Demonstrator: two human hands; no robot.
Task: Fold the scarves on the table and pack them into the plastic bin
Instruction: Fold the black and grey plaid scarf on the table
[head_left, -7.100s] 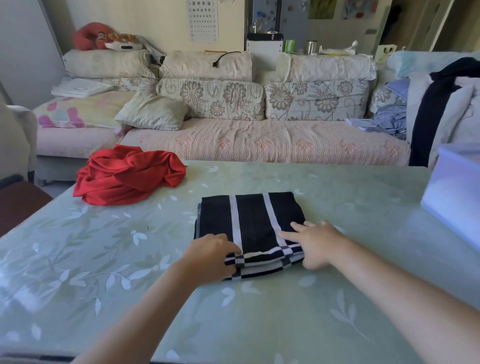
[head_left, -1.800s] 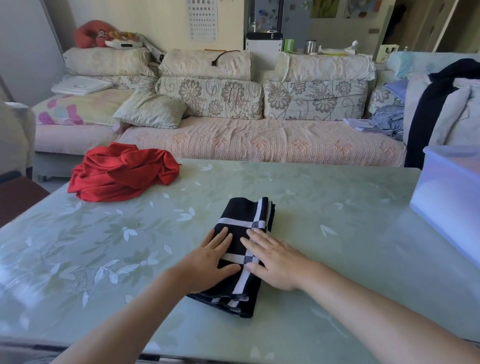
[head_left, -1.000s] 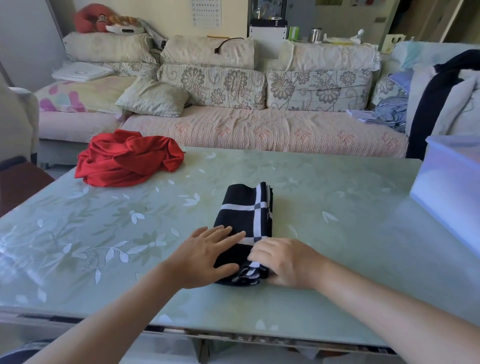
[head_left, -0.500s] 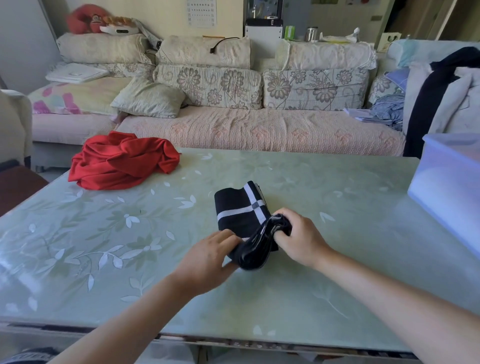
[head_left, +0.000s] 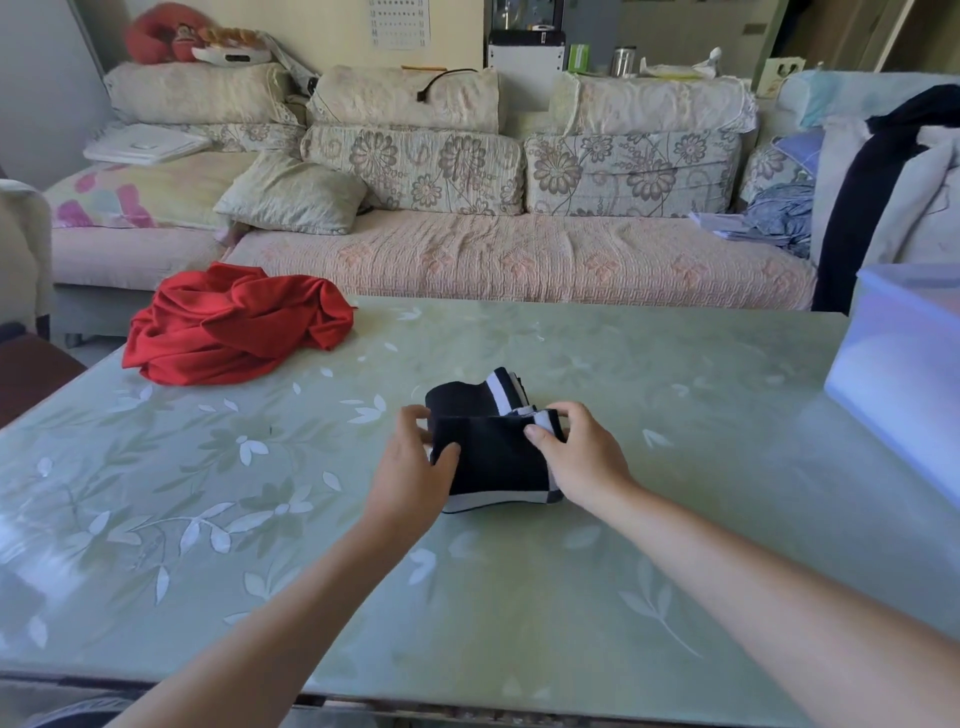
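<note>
A head-worn camera looks down on a pale green table (head_left: 571, 597) patterned with white leaves, a floral sofa (head_left: 519, 249) behind it. At the far left of the table lies a crumpled red fabric scarf (head_left: 234, 325), unfolded and well apart from the hands. Near the middle, the left hand (head_left: 413, 467) grips the left edge of a black scarf with white stripes (head_left: 493, 462), thumb on top and fingers curled behind. That scarf is folded into a small thick bundle resting on the table, its upper flap partly lifted. The right hand (head_left: 582, 457) pinches the flap's right edge, thumb on the dark cloth. At the far right edge stands a translucent pale plastic bin (head_left: 904, 384), well apart from the bundle.
</note>
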